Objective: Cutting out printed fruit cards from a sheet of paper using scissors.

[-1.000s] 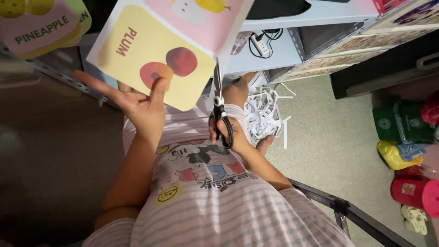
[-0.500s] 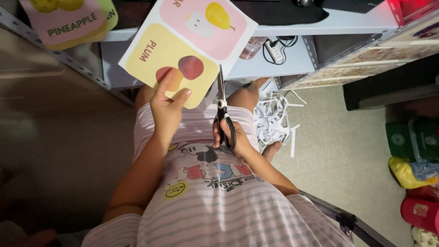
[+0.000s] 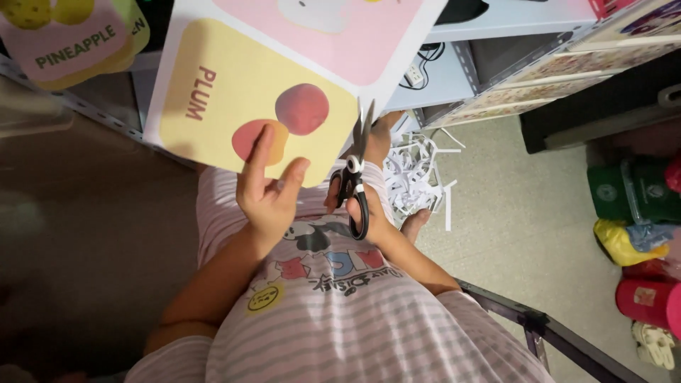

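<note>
My left hand [image 3: 266,191] grips the lower edge of a large printed sheet of picture cards [image 3: 284,78], thumb over the yellow card with two round red fruits. A pink card sits above the yellow one. My right hand [image 3: 369,213] holds black-handled scissors [image 3: 355,177] upright, blades slightly parted at the sheet's right lower edge, just beside the yellow card. Both hands are raised in front of my pink striped shirt.
A pile of white paper strips [image 3: 415,174] lies on the floor by my feet. A pale blue shelf unit [image 3: 489,50] stands ahead. Green, yellow and red toy containers [image 3: 638,220] sit at the right. Another cut-out fruit card [image 3: 71,39] hangs top left.
The sheet has come closer to the camera and lower. My left hand closed its grip on the yellow card's edge, and the scissors rose to the sheet's edge.
</note>
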